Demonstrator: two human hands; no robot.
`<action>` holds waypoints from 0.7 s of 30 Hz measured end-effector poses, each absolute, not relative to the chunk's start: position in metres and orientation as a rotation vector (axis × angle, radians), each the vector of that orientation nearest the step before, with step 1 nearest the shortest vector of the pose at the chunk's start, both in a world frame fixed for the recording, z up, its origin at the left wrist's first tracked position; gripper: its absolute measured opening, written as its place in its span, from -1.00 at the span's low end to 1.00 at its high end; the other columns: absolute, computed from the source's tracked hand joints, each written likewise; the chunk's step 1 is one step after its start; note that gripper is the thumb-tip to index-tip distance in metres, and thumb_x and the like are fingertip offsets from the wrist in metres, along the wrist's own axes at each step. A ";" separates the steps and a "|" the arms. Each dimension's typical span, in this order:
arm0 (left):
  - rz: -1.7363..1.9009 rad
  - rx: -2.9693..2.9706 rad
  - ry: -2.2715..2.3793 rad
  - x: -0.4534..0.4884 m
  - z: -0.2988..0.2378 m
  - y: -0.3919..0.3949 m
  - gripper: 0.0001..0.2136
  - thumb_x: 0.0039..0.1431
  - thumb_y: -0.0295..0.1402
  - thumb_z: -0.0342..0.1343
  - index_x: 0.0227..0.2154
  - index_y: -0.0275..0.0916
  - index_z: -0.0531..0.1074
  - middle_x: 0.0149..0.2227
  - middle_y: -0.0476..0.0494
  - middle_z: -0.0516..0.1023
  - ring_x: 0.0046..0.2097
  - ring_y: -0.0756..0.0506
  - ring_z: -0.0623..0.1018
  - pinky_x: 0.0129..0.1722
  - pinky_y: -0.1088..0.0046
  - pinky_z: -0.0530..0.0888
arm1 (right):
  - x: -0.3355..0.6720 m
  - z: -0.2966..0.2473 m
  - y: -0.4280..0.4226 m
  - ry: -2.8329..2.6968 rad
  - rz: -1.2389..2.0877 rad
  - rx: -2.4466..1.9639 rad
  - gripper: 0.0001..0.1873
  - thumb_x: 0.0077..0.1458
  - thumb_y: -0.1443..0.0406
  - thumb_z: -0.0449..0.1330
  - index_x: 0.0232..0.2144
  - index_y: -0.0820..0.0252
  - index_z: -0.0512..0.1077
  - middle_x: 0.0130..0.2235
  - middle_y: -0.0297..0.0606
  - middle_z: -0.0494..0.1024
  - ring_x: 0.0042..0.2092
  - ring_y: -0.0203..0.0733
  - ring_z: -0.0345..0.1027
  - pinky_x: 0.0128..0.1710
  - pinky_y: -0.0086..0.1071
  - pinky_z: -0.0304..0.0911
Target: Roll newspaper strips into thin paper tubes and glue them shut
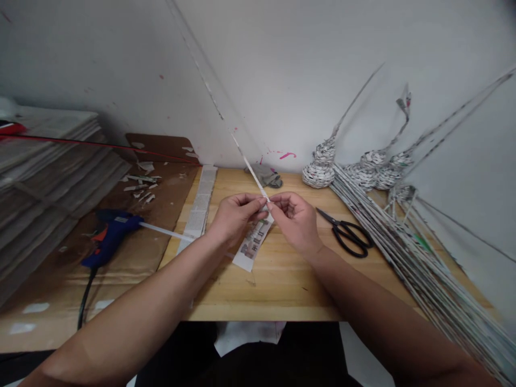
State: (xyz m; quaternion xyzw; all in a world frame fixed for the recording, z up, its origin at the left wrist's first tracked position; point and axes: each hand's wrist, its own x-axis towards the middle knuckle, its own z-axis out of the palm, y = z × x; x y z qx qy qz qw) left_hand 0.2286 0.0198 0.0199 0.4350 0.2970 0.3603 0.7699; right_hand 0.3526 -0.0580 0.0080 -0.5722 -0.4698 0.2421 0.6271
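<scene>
the fingers of our left hand (236, 217) and our right hand (296, 220) pinch one paper strip (253, 244) above the middle of the bench (282, 298). its top part looks rolled thin and leans up to the left, while its low end hangs flat, so we think much is done and a short bit is left to roll. to the left we see flat strips in a stack (202, 199), then a blue glue gun (113, 239) on brown cardboard (169, 196). to the right are black scissors (350, 236), a big bunch of paper sticks (407, 263) and round woven paper shapes (318, 174). behind the bench is a pale wall (274, 70) with pink spots.
</scene>
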 end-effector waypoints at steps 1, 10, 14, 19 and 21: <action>0.786 0.949 0.641 0.229 0.020 0.019 -0.74 -0.24 -0.32 0.46 -0.47 -0.36 0.58 -0.43 -0.12 0.60 -0.43 0.04 0.55 -0.34 0.53 0.52 | 0.352 0.009 -0.058 -1.076 0.545 -1.310 -0.82 0.08 0.25 0.27 -0.26 0.20 0.46 -0.36 -0.26 0.55 -0.38 -0.29 0.41 -0.35 -0.40 0.36; 0.816 0.939 0.652 0.230 0.024 0.016 -0.71 -0.23 -0.29 0.45 -0.45 -0.36 0.56 -0.46 -0.09 0.58 -0.45 0.04 0.55 -0.41 0.57 0.53 | 0.350 0.002 -0.058 -1.204 0.408 -1.267 -0.71 0.11 0.29 0.25 -0.08 0.16 0.51 -0.31 -0.27 0.50 -0.33 -0.30 0.38 -0.33 -0.41 0.34; 0.830 0.925 0.639 0.229 0.026 0.015 -0.73 -0.19 -0.29 0.44 -0.45 -0.35 0.55 -0.46 -0.08 0.58 -0.44 0.03 0.56 -0.41 0.57 0.54 | 0.350 0.002 -0.059 -1.260 0.262 -1.287 -0.70 0.14 0.33 0.22 -0.06 0.12 0.54 -0.28 -0.26 0.48 -0.29 -0.28 0.38 -0.29 -0.38 0.34; 0.825 0.925 0.656 0.230 0.024 0.012 -0.74 -0.19 -0.31 0.43 -0.45 -0.35 0.55 -0.42 -0.09 0.58 -0.43 0.03 0.56 -0.41 0.55 0.55 | 0.349 0.004 -0.058 -1.183 0.328 -1.274 -0.76 0.13 0.29 0.24 -0.13 0.17 0.55 -0.26 -0.22 0.57 -0.30 -0.26 0.43 -0.29 -0.36 0.38; 0.819 0.928 0.666 0.230 0.023 0.011 -0.75 -0.20 -0.32 0.43 -0.46 -0.35 0.56 -0.41 -0.08 0.58 -0.44 0.04 0.55 -0.40 0.53 0.56 | 0.348 0.005 -0.057 -1.127 0.379 -1.260 -0.82 0.11 0.28 0.25 -0.21 0.21 0.55 -0.27 -0.20 0.61 -0.31 -0.25 0.47 -0.30 -0.37 0.40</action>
